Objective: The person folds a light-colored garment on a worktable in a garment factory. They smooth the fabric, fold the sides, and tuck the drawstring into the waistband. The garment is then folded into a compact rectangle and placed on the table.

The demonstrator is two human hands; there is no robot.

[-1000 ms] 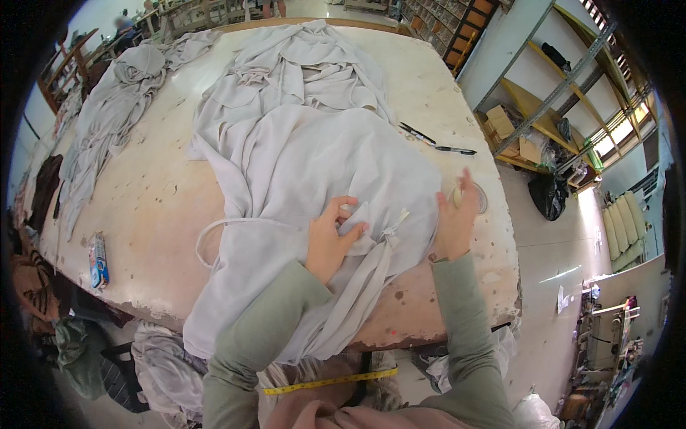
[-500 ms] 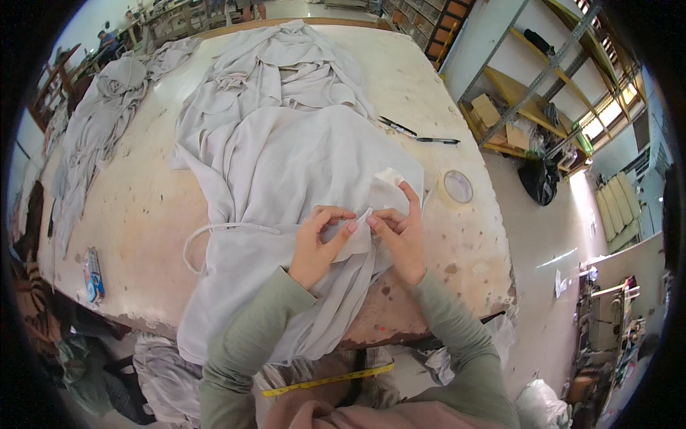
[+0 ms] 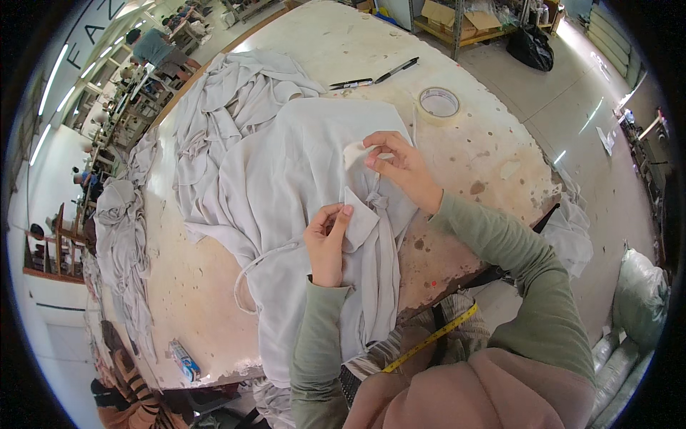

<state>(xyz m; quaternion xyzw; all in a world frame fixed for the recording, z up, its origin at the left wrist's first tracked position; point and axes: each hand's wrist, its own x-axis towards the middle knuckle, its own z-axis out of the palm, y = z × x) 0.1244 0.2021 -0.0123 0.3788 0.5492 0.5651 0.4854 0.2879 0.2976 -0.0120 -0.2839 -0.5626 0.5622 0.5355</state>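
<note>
A light grey garment [image 3: 286,154] of thin cloth lies spread across the table, with long ties and a loose cord loop at its left side. My left hand [image 3: 327,239] is closed, thumb against fingers, on the edge of a small pale flap [image 3: 362,223] of this garment. Farther off and to the right, my right hand [image 3: 404,168] is raised above the cloth. Its thumb and fingers are drawn together at a small cream-coloured piece [image 3: 354,154], whose material I cannot make out. Just below it is a knotted tie [image 3: 377,203] that hangs toward the near edge.
A roll of masking tape [image 3: 438,104] and pens [image 3: 395,69] lie on the table [image 3: 493,143] beyond my right hand. More grey cloth [image 3: 118,229] hangs over the left side. A small blue box [image 3: 184,361] sits near the front left edge. A person [image 3: 153,48] works far away.
My right hand has left the flap, lifting up and away with the cream piece. My left hand keeps its hold on the flap. The head view has turned left.
</note>
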